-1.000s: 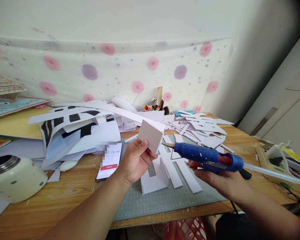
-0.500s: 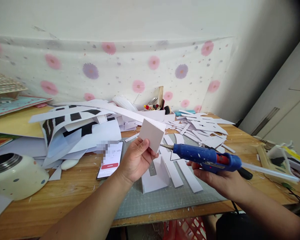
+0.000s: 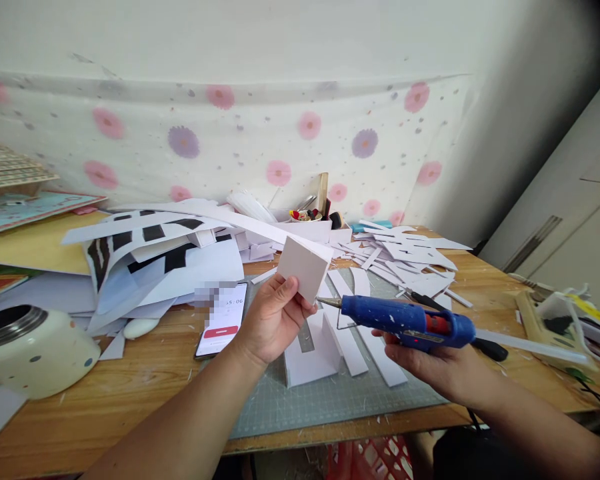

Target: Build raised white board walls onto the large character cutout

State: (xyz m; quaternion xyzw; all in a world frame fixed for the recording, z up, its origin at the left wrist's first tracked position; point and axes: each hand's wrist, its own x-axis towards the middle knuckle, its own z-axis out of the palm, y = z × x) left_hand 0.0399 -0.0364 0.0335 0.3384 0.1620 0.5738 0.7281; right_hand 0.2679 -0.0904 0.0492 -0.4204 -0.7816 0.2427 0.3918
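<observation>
A small white foam board piece (image 3: 304, 265) is pinched between the thumb and fingers of my left hand (image 3: 275, 320), tilted above the cutting mat (image 3: 270, 410). In my right hand (image 3: 433, 367) is a blue hot glue gun (image 3: 405, 319), with a clear glue stick (image 3: 515, 343) poking out of its back. Its metal nozzle points left, at the lower right edge of the piece; whether it touches, I cannot tell. Below my left hand a folded white board part with a rectangular cutout (image 3: 313, 363) stands on the mat, beside white strips (image 3: 383, 357).
A phone (image 3: 223, 327) lies left of the mat. Farther left stand a cream dotted flask (image 3: 33, 350) and heaped paper sheets (image 3: 195, 267). White offcuts (image 3: 410, 257) pile up at the back right. A black-handled tool (image 3: 490, 349) lies behind the glue gun.
The glue gun in my right hand has shifted slightly left and down, its nozzle moving lower along the board's edge. My left hand holds the board piece almost still.
</observation>
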